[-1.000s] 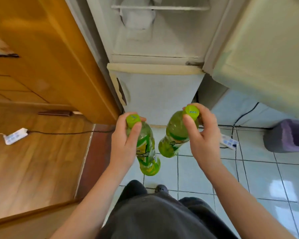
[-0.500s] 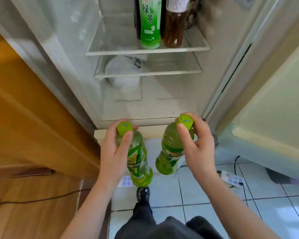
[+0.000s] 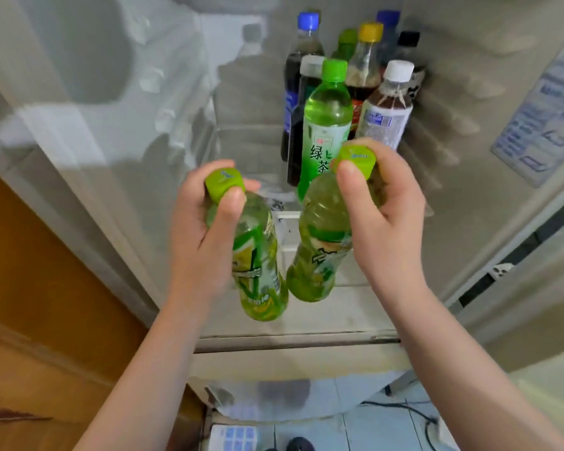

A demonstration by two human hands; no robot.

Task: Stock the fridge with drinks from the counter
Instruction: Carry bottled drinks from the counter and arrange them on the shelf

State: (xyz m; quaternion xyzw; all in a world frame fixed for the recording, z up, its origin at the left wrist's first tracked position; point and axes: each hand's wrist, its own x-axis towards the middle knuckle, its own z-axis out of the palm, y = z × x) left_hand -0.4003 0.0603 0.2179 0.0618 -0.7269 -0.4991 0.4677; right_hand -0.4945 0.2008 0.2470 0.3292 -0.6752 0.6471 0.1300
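left hand point(image 3: 202, 236) fingers around left bottle point(image 3: 258, 255) neck, right hand point(image 3: 385, 216) likewise

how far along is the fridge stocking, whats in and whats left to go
Done: several bottles stand inside the fridge, a green tea bottle in front. In hand: the left grip holds one green bottle near its cap, the right grip holds a second green bottle. Left: both need placing on the shelf. The counter is out of view, so remaining drinks cannot be told.
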